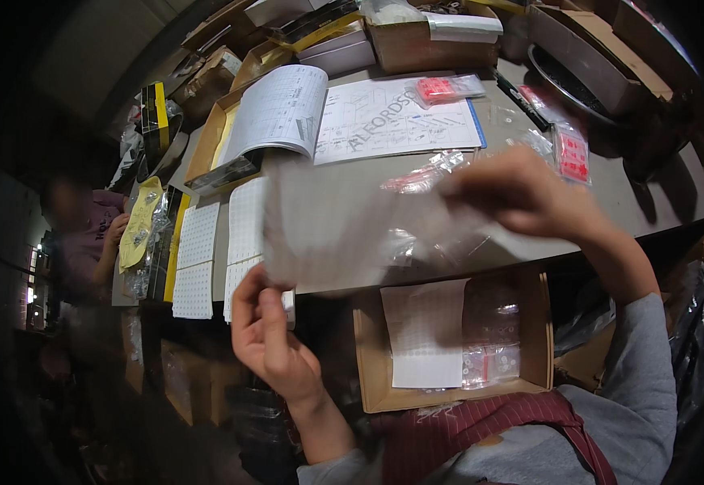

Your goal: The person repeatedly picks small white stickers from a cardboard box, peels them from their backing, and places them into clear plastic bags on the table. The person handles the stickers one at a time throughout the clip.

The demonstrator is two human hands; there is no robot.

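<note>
My left hand (275, 335) pinches the lower corner of a pale sheet (328, 230), thumb on top. Motion smears the sheet, which hangs tilted over the table's near edge. To its right is my right hand (522, 194), blurred, with fingers bent together; what they hold, if anything, I cannot make out. Clear plastic bags (404, 242), some with red print, lie under and beside the right hand. Left of the sheet are stacks of white sheets with rows of small round marks (197, 259), bound with bands.
A cardboard box (360, 356) below the table edge holds a dotted sheet (423, 331) and clear bags of small parts (489, 364). Behind lie an open booklet (279, 109), a printed drawing (352, 129), a black marker (522, 101) and boxes. At left, another person (93, 234) sits.
</note>
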